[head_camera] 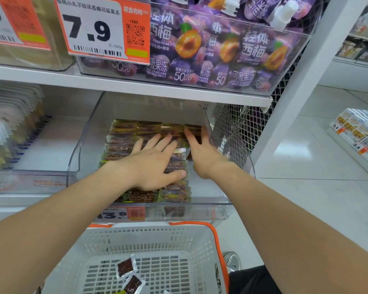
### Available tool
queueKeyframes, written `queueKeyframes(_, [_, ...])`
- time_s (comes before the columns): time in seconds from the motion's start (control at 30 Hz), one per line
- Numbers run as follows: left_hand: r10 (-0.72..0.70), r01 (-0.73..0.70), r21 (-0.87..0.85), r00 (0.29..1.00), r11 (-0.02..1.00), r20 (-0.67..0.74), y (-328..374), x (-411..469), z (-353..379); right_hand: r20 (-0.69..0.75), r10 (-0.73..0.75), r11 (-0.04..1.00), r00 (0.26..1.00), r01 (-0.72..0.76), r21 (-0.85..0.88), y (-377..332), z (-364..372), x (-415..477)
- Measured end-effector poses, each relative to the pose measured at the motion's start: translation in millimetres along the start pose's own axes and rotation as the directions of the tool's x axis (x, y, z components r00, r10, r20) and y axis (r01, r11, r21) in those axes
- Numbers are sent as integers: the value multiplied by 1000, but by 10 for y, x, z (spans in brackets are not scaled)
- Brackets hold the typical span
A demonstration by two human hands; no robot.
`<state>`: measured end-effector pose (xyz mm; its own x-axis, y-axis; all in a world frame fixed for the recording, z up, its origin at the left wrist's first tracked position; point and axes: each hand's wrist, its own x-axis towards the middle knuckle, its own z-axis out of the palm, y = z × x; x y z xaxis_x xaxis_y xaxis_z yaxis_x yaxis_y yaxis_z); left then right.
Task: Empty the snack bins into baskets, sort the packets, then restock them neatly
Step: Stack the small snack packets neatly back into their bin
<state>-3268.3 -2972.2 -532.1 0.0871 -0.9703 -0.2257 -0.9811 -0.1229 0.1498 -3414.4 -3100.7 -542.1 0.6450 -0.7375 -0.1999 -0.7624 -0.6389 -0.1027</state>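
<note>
In the clear bin (81, 149), packets (121, 143) are sitting in neat rows. Left hand (155, 164) is pressing flat, fingers spread; right hand (202, 153) is squaring the edge, fingers apart. Restocking, seemingly; the basket (208, 232) strays probably go in next.

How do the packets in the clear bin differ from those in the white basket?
The bin packets are many, packed in tidy rows in the clear bin; the basket packets are few, scattered in the white basket. The left hand lies flat on the bin packets; the basket packets lie untouched. Both look dark brown.
</note>
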Motion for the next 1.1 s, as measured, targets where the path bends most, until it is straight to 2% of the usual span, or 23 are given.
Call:
queueKeyframes(0.17, [3,-4,-30,1000,1000,-15,7,122,14,-10,22,998,1000,-22,-58,59,-33,39])
queueKeyframes(0.27, [-24,21,-42,998,999,-66,-8,232,-4,-17,38,999,999,-39,-20,78,-34,50])
queueKeyframes(0.4, [-52,51,-15,988,999,-142,59,452,-58,4,83,963,997,-82,255,67,-16,62])
queueKeyframes(0.53, [-2,1,-2,984,1000,-180,138,560,-53,-43,242,781,969,-169,601,40,-31,119])
queueKeyframes(0.6, [9,-6,16,985,1000,-171,152,579,-52,-51,318,685,947,-192,703,13,-46,138])
queueKeyframes(0.67, [1,0,4,984,1000,-177,133,591,-76,-37,338,655,940,-207,727,-35,-58,139])
queueKeyframes(0.83, [3,-16,-69,982,997,-190,33,510,-83,5,278,646,961,-191,739,-29,-87,154])
queueKeyframes(1.0, [-94,94,25,995,995,21,-6,324,-81,23,310,583,950,-209,785,-38,-139,136])
queueKeyframes(1.1, [-78,77,36,995,996,54,23,151,-122,48,346,636,937,-272,722,-69,-115,119])
